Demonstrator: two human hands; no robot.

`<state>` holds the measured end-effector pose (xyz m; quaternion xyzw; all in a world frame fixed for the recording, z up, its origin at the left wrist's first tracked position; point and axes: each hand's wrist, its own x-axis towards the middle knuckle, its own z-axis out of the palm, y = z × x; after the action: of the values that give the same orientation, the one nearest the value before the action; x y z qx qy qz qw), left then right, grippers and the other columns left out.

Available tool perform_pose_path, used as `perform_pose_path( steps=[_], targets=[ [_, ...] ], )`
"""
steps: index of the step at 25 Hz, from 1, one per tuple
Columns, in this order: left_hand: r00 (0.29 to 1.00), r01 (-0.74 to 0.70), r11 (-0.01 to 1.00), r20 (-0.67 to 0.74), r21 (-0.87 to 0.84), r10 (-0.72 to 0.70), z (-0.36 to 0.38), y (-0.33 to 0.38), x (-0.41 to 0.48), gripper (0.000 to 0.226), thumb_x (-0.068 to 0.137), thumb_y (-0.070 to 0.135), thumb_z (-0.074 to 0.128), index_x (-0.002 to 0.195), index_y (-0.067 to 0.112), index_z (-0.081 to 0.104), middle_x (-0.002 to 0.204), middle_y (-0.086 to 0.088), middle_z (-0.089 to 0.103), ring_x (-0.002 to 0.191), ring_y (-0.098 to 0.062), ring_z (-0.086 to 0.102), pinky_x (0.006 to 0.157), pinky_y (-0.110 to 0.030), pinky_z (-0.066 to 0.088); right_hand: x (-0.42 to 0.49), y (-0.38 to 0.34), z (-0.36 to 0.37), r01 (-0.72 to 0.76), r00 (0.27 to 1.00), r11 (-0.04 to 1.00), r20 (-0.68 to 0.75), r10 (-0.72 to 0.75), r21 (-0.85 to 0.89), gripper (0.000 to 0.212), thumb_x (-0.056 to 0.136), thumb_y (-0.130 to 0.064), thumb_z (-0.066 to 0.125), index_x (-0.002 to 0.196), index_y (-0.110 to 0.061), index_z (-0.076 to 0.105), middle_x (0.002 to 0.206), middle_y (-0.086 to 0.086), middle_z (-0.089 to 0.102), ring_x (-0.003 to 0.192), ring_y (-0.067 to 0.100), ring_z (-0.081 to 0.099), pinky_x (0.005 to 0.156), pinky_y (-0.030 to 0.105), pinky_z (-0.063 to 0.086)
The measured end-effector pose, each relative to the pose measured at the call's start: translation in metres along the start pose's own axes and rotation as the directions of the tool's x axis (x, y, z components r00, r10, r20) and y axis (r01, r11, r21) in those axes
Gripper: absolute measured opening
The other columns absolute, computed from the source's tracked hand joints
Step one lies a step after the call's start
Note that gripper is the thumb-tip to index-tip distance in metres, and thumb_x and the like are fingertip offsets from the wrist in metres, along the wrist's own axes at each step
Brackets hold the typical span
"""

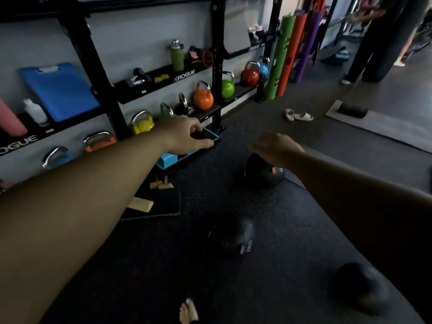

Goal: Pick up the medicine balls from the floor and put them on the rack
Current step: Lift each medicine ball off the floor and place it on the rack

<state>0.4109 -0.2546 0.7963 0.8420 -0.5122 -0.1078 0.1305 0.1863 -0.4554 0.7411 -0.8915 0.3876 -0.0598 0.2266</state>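
Three black medicine balls lie on the dark rubber floor: one with orange marks (pixel 264 174) farthest away, one marked 2KG (pixel 231 237) in the middle, and one (pixel 360 288) at the lower right. The black rack (pixel 217 73) runs along the wall on the left. My left hand (pixel 187 136) reaches out over the rack's lowest edge, fingers curled, holding nothing. My right hand (pixel 275 148) hovers just above the farthest ball, fingers apart, and appears blurred.
Coloured kettlebells (pixel 203 97), a green bottle (pixel 176 56), dumbbells and a blue pad (pixel 60 90) fill the rack shelves. A blue tray (pixel 211 136) sits at its foot, with wooden wedges (pixel 161 184) nearby. Sandals (pixel 298 115), a grey mat (pixel 374 125), upright foam tubes (pixel 280 57), a standing person (pixel 371 43).
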Motion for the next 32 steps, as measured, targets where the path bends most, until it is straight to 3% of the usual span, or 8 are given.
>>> perform_pose_path(
  steps=[4, 6, 11, 15, 20, 25, 28, 32],
  targets=[
    [1.000, -0.023, 0.999, 0.008, -0.043, 0.024, 0.059, -0.022, 0.074, 0.078, 0.082, 0.080, 0.067, 0.142, 0.030, 0.058, 0.150, -0.001, 0.054, 0.131, -0.025, 0.058, 0.097, -0.036, 0.046, 0.052, 0.038, 0.051, -0.073, 0.994, 0.997, 0.076, 0.075, -0.025, 0.069, 0.078, -0.086, 0.045, 0.128, -0.040, 0.059, 0.125, 0.000, 0.066, 0.109, 0.028, 0.063, 0.089, 0.041, 0.053],
    [0.997, -0.013, 0.997, 0.078, -0.074, 0.019, 0.095, -0.039, 0.116, 0.080, 0.082, 0.081, 0.065, 0.144, 0.030, 0.056, 0.151, 0.000, 0.053, 0.133, -0.024, 0.057, 0.104, -0.043, 0.049, 0.086, 0.056, 0.081, -0.122, 0.988, 0.993, 0.098, 0.122, -0.011, 0.077, 0.078, -0.087, 0.045, 0.137, -0.039, 0.054, 0.137, 0.003, 0.061, 0.121, 0.031, 0.060, 0.097, 0.043, 0.051],
    [0.968, -0.021, 0.998, 0.247, -0.065, 0.036, 0.224, -0.078, 0.195, 0.076, 0.085, 0.081, 0.062, 0.143, 0.032, 0.055, 0.146, 0.004, 0.053, 0.131, -0.022, 0.056, 0.099, -0.042, 0.047, 0.155, 0.124, 0.182, -0.151, 0.975, 0.985, 0.152, 0.162, -0.085, 0.086, 0.073, -0.091, 0.038, 0.142, -0.040, 0.049, 0.141, 0.003, 0.058, 0.121, 0.032, 0.059, 0.090, 0.042, 0.050],
    [0.942, 0.000, 0.998, 0.336, -0.062, 0.021, 0.363, -0.107, 0.235, 0.078, 0.080, 0.085, 0.058, 0.140, 0.035, 0.055, 0.142, 0.007, 0.053, 0.132, -0.022, 0.056, 0.103, -0.051, 0.051, 0.198, 0.201, 0.300, -0.164, 0.948, 0.980, 0.258, 0.188, -0.111, 0.080, 0.081, -0.084, 0.044, 0.145, -0.036, 0.048, 0.141, 0.003, 0.057, 0.121, 0.032, 0.059, 0.084, 0.040, 0.047],
    [0.914, 0.232, 0.956, 0.377, -0.179, -0.151, 0.549, -0.151, 0.260, 0.097, 0.062, 0.099, 0.047, 0.138, 0.039, 0.058, 0.140, 0.011, 0.055, 0.126, -0.016, 0.057, 0.097, -0.041, 0.050, 0.226, 0.302, 0.459, -0.199, 0.905, 0.972, 0.359, 0.230, -0.123, 0.091, 0.076, -0.090, 0.040, 0.148, -0.035, 0.045, 0.150, 0.007, 0.052, 0.130, 0.035, 0.054, 0.092, 0.045, 0.048],
    [0.836, 0.463, 0.845, 0.447, -0.266, -0.317, 0.715, -0.194, 0.250, 0.114, 0.057, 0.104, 0.045, 0.150, 0.038, 0.052, 0.156, 0.003, 0.046, 0.140, -0.023, 0.050, 0.100, -0.038, 0.043, 0.227, 0.376, 0.587, -0.237, 0.856, 0.961, 0.438, 0.275, -0.141, 0.110, 0.063, -0.103, 0.033, 0.153, -0.040, 0.032, 0.154, 0.008, 0.044, 0.136, 0.041, 0.046, 0.096, 0.054, 0.047],
    [0.787, 0.545, 0.790, 0.497, -0.281, -0.365, 0.775, -0.205, 0.252, 0.122, 0.056, 0.104, 0.043, 0.158, 0.038, 0.044, 0.163, 0.001, 0.038, 0.146, -0.027, 0.045, 0.109, -0.044, 0.044, 0.228, 0.400, 0.633, -0.217, 0.853, 0.965, 0.453, 0.261, -0.148, 0.113, 0.062, -0.107, 0.029, 0.156, -0.045, 0.018, 0.160, 0.005, 0.035, 0.139, 0.040, 0.042, 0.097, 0.059, 0.047],
    [0.696, 0.690, 0.643, 0.548, -0.333, -0.464, 0.817, -0.213, 0.268, 0.131, 0.051, 0.107, 0.043, 0.162, 0.037, 0.039, 0.168, -0.003, 0.037, 0.148, -0.031, 0.043, 0.106, -0.045, 0.040, 0.237, 0.418, 0.656, -0.312, 0.843, 0.949, 0.452, 0.292, -0.032, 0.129, 0.050, -0.111, 0.038, 0.158, -0.048, 0.008, 0.167, 0.003, 0.022, 0.146, 0.039, 0.036, 0.108, 0.063, 0.042]
  ],
)
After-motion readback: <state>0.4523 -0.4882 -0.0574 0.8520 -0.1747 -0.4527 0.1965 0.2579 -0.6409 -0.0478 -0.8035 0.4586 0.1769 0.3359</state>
